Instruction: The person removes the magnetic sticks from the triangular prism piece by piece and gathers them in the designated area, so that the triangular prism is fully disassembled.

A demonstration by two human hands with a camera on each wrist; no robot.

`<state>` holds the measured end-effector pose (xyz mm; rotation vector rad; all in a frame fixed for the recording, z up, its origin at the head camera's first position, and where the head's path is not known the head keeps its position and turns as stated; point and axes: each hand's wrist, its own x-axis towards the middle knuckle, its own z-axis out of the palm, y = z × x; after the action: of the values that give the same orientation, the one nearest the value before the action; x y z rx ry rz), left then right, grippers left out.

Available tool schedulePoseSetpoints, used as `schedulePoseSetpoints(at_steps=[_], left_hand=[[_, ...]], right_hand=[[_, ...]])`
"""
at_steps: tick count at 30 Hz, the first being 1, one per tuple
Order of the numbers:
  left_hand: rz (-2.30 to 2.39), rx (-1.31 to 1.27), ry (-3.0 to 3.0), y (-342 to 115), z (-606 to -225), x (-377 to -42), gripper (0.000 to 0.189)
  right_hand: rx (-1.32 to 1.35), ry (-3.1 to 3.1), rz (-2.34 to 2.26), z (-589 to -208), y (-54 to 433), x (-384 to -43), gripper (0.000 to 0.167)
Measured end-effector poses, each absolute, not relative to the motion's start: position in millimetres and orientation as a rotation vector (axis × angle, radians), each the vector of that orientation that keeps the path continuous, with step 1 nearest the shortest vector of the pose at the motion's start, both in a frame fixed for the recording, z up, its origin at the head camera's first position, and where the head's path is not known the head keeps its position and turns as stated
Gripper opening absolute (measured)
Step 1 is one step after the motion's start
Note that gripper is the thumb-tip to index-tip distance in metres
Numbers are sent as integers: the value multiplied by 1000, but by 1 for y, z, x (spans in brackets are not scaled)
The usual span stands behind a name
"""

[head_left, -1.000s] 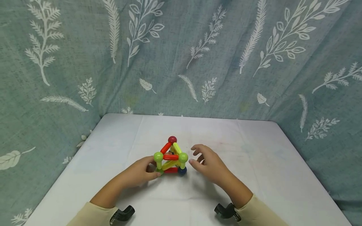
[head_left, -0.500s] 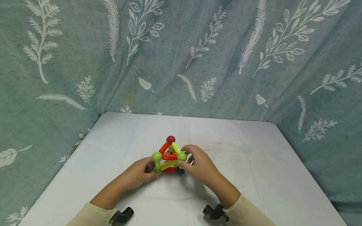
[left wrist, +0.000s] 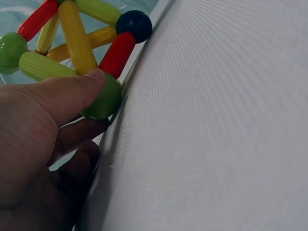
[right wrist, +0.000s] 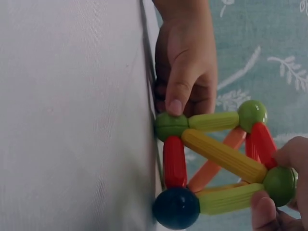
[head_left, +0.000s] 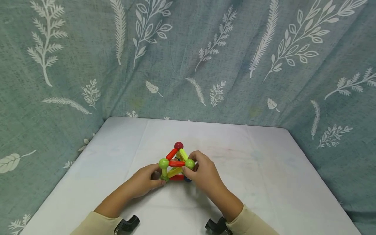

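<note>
A magnetic stick-and-ball frame (head_left: 177, 164) stands on the white table, built of red, yellow, orange and light-green sticks. A dark red ball (head_left: 178, 145) tops it. My left hand (head_left: 143, 181) holds its lower left green ball (left wrist: 105, 102), thumb on top in the left wrist view. At the upper right corner, my right hand (head_left: 204, 173) pinches another green ball (right wrist: 280, 186) between thumb and fingers. A dark blue ball (right wrist: 176, 208) sits at the lower right corner, mostly hidden by the right hand in the head view.
The white-covered table (head_left: 264, 176) spreads around the frame on all sides. A blue-green cloth (head_left: 176, 58) with white leaf prints hangs behind and beside it. Black wrist devices (head_left: 128, 224) are strapped at both sleeves.
My right hand has moved left from beside the frame and now pinches its upper right green ball. The left hand keeps its hold, and the frame stays in nearly the same place.
</note>
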<state>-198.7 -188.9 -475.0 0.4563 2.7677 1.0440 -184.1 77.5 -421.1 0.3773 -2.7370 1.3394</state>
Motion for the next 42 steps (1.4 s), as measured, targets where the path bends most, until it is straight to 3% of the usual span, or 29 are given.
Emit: schedulePoseSetpoints(at_steps=[42], left_hand=[[1023, 466, 2786, -188, -476, -196, 31]], right_hand=[[420, -2622, 1426, -423, 77, -178, 15]])
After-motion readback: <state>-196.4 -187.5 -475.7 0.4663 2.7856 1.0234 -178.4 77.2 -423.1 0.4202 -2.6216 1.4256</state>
